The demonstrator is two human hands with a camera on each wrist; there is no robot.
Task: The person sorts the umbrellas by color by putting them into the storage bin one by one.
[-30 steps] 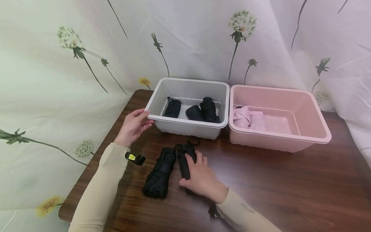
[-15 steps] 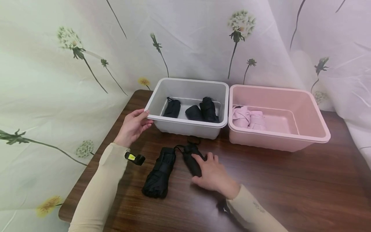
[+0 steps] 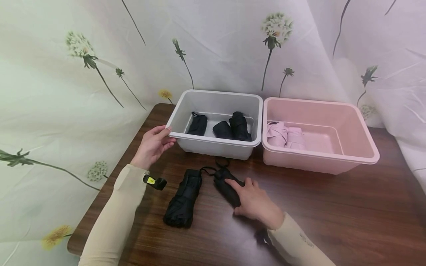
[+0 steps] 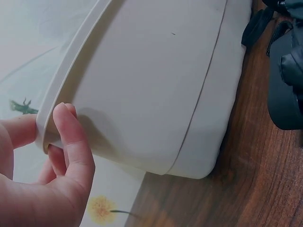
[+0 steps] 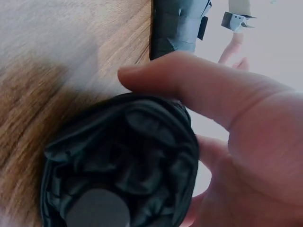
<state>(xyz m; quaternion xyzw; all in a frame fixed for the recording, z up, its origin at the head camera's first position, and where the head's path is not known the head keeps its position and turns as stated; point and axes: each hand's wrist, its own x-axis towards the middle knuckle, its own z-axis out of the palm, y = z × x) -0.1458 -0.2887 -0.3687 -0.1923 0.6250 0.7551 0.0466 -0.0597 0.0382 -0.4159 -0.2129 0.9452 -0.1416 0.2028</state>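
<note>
My left hand [image 3: 153,146] pinches the near left corner of the grey bin's [image 3: 216,148] rim. In the left wrist view the thumb lies on one side of the lip and the fingers curl beneath it. My right hand [image 3: 259,204] holds a folded black umbrella [image 3: 227,189] from above, low over the table; its strap loops toward the bin. The right wrist view shows the umbrella's [image 5: 128,146] gathered fabric end, with the thumb along its side and other fingers partly hidden. A second folded black umbrella [image 3: 183,199] lies to its left on the wooden table.
Inside the grey bin lie several black folded umbrellas, one [image 3: 198,124] at the left and others [image 3: 240,126] at the right. A pink bin [image 3: 319,159] stands beside it, holding pink folded umbrellas [image 3: 286,136]. A dandelion-printed cloth [image 3: 226,48] hangs behind the table.
My right hand has moved to the right with the umbrella's near end, so the umbrella now slants away from its neighbour. The left hand has stayed on the rim.
</note>
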